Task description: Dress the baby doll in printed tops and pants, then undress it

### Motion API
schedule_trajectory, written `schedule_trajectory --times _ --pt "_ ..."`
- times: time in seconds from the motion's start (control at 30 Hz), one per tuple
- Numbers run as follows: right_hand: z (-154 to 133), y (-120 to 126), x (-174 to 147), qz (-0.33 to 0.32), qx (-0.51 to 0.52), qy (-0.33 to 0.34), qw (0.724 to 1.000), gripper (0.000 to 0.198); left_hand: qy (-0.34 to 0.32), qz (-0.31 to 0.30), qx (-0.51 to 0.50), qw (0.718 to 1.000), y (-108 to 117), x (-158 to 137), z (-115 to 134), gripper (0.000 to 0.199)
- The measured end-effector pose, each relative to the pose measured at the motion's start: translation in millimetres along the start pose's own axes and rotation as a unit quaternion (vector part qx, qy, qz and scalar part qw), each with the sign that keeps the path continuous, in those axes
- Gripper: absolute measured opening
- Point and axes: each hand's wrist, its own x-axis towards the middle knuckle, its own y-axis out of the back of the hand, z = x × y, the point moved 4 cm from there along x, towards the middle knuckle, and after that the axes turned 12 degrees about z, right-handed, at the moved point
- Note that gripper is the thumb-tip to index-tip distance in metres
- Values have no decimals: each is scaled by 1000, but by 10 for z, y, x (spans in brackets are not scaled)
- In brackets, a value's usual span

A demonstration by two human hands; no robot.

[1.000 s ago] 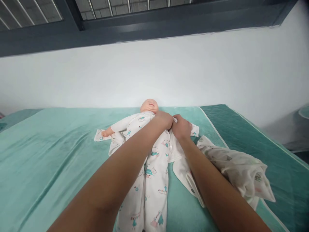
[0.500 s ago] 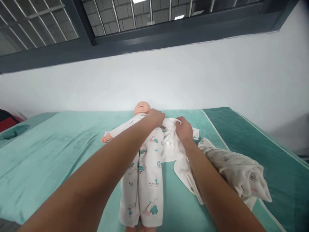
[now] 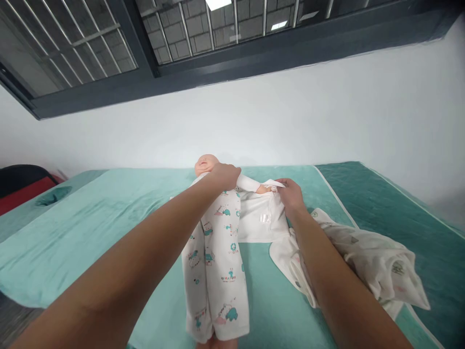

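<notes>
I see the right hand [image 3: 289, 195] pinch the far edge of the shirt [image 3: 256, 218]; the left hand [image 3: 225, 176] curls against the doll [image 3: 205, 165], hold unclear.

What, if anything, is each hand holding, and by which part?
The right hand pinches the white garment by its far edge. The left hand lies over the doll at the shoulder; whether it grips there can't be told.

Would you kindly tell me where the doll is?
In the head view, the doll lies left of centre on the green sheet, head toward the wall, the person's left hand at its shoulder.
</notes>
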Motion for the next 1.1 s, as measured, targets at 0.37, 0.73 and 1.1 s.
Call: schedule_trajectory --times 0.37,0.73,1.1 --pt "-142 128 -69 3 -17 -48 999 36 3 -4 -25 1000 7 62 -56 40" --pt "-339 106 -171 -73 75 -73 992 47 -2 -4 -46 999 -78 207 -69 39" --pt "-140 58 -100 -49 202 -211 955 46 -11 4 -73 997 -125 207 5 33"
